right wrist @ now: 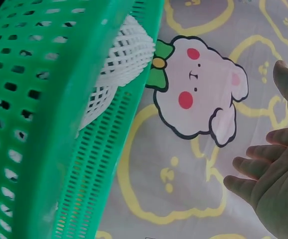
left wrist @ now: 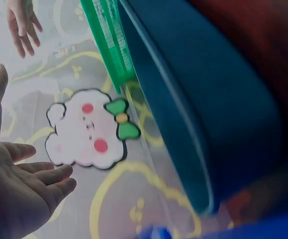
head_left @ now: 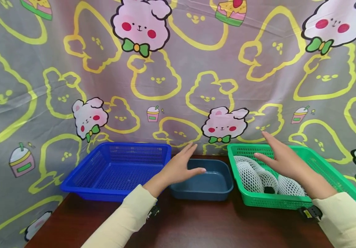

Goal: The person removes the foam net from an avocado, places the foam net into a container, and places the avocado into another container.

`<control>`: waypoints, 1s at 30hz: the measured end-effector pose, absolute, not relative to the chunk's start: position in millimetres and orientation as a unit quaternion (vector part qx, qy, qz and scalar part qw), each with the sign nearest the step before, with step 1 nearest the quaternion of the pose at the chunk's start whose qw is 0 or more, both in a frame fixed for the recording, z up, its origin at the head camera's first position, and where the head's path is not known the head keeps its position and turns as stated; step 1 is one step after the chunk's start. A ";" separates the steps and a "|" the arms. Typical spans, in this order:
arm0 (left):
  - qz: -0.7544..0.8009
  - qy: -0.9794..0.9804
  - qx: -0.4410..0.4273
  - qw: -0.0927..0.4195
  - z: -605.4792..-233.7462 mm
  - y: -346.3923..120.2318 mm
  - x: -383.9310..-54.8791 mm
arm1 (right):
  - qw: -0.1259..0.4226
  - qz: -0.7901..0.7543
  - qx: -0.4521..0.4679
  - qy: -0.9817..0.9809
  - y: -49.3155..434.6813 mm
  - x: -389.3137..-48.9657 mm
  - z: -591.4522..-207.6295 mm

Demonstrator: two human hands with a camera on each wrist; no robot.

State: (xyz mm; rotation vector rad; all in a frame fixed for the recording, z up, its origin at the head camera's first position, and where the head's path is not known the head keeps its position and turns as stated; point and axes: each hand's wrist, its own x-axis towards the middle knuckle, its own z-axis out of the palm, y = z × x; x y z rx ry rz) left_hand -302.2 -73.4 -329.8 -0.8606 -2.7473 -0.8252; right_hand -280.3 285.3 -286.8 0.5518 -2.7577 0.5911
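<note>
Grey cloth printed with rabbits (head_left: 178, 113) hangs behind a reddish-brown counter (head_left: 193, 224), above which the left hand (head_left: 179, 167) and the right hand (head_left: 284, 158) are raised, both empty, with fingers extended and thumbs spread away from them. Below the left hand stands a dark blue-grey tub (head_left: 201, 195), and a blue basket (head_left: 103, 195) sits to that hand's left. Under the right hand is a green basket (head_left: 274, 201), in which white foam-netted items (head_left: 248, 176) lie beneath that hand and to its left, apart from its fingers.
</note>
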 end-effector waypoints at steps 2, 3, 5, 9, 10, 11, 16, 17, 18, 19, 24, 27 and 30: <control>-0.299 -0.905 -0.294 0.077 -333.9 -67.4 -299.6 | 0.134 0.206 0.181 -0.952 287.6 -279.0 -289.7; -0.308 -0.900 -0.298 0.077 -336.2 -64.3 -298.3 | 0.136 0.207 0.179 -0.952 289.2 -277.9 -291.2; -0.325 -0.893 -0.302 0.078 -341.4 -59.3 -295.6 | 0.137 0.208 0.174 -0.953 292.6 -276.2 -294.3; -0.349 -0.885 -0.300 0.074 -354.1 -52.4 -291.4 | 0.141 0.204 0.167 -0.954 300.5 -274.0 -300.5; -0.355 -0.882 -0.300 0.073 -357.5 -51.0 -290.7 | 0.143 0.202 0.164 -0.955 302.8 -273.6 -301.5; -0.362 -0.880 -0.299 0.070 -360.8 -49.5 -290.2 | 0.143 0.201 0.161 -0.956 305.5 -273.6 -302.5; -0.391 -0.872 -0.291 0.039 -373.7 -39.6 -287.0 | 0.144 0.194 0.145 -0.959 320.2 -274.9 -307.9; -0.396 -0.870 -0.291 0.033 -375.5 -37.4 -286.1 | 0.143 0.192 0.141 -0.961 323.0 -275.2 -309.5; -0.402 -0.868 -0.291 0.027 -377.3 -35.0 -285.3 | 0.142 0.191 0.137 -0.962 325.7 -275.1 -311.1; -0.411 -0.863 -0.293 0.022 -379.1 -32.6 -284.5 | 0.141 0.189 0.133 -0.963 328.6 -275.0 -313.0; -0.478 -0.828 -0.294 -0.009 -390.3 -17.4 -282.3 | 0.135 0.172 0.109 -0.970 343.8 -273.7 -320.1; -0.540 -0.794 -0.278 -0.041 -395.3 -6.1 -281.5 | 0.134 0.163 0.096 -0.973 354.4 -273.6 -323.0; -0.590 -0.763 -0.252 -0.076 -398.5 5.0 -280.7 | 0.127 0.164 0.091 -0.974 366.1 -274.3 -326.4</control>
